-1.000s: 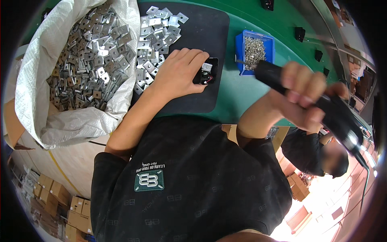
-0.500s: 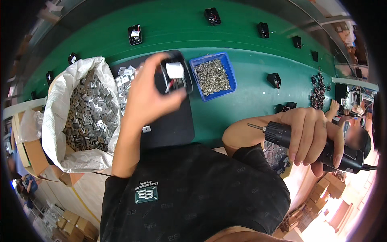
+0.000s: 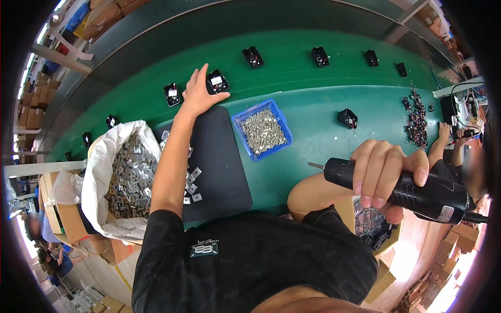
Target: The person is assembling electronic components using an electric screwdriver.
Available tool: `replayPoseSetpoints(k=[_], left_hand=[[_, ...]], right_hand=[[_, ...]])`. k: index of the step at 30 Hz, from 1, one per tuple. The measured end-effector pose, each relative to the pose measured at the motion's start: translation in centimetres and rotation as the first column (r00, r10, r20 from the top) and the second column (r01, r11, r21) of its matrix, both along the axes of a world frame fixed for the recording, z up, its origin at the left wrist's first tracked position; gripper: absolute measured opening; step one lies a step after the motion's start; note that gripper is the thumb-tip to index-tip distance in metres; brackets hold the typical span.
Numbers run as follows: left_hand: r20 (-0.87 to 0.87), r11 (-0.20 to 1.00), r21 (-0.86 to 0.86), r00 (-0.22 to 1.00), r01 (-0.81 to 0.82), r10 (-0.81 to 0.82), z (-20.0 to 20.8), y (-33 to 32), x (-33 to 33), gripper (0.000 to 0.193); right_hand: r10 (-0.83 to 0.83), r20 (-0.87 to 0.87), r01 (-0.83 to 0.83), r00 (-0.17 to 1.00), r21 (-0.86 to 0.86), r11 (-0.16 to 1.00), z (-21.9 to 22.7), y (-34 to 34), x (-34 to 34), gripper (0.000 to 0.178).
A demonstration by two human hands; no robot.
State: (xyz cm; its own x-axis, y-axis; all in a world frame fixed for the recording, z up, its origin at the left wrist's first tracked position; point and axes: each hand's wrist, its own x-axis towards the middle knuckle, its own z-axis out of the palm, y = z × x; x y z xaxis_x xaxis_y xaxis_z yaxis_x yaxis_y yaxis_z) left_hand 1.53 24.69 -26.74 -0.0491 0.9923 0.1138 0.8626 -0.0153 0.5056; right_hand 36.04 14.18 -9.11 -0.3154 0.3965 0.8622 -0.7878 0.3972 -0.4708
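The left hand (image 3: 197, 97) spreads apart beside one black square box (image 3: 217, 82), left of one blue plastic bin (image 3: 273, 152). The right hand (image 3: 383, 175), right of it, clamps one black cylindrical screwdriver (image 3: 436, 200).

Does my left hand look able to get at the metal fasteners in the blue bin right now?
Probably yes: your left hand looks open, and the nearby blue bin, to its right, is open-topped, with nothing visible covering the metal fasteners or blocking the way.

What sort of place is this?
Probably a factory assembly line: black housings spaced along what looks like a green conveyor belt, a blue bin of small metal parts, and a corded power screwdriver in the right hand.
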Motion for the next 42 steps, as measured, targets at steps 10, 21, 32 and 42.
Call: replayPoseSetpoints(k=[10,21,32,42], left_hand=[[-0.212,0.943,0.164,0.944,0.288,-0.251,2.7,6.5,7.3,0.059],[-0.023,0.983,0.111,0.989,0.147,-0.146,1.3,7.0,7.7,0.034],[0.257,0.968,0.238,0.956,0.08,-0.143,5.4,-11.3,1.2,0.023],[0.059,0.959,0.104,0.961,0.264,-0.271,2.3,-24.1,1.9,0.025]], right_hand=[[-0.094,-0.068,0.092,0.993,-0.033,0.995,-0.2,0.0,0.5,0.053],[-0.15,-0.116,0.142,0.982,-0.075,0.987,-0.7,-0.3,0.8,0.054],[-0.129,-0.114,0.102,0.985,-0.216,0.971,-0.7,0.5,-2.3,0.054],[-0.003,-0.075,-0.02,0.997,-0.31,0.95,-1.1,-0.2,-5.8,0.056]])
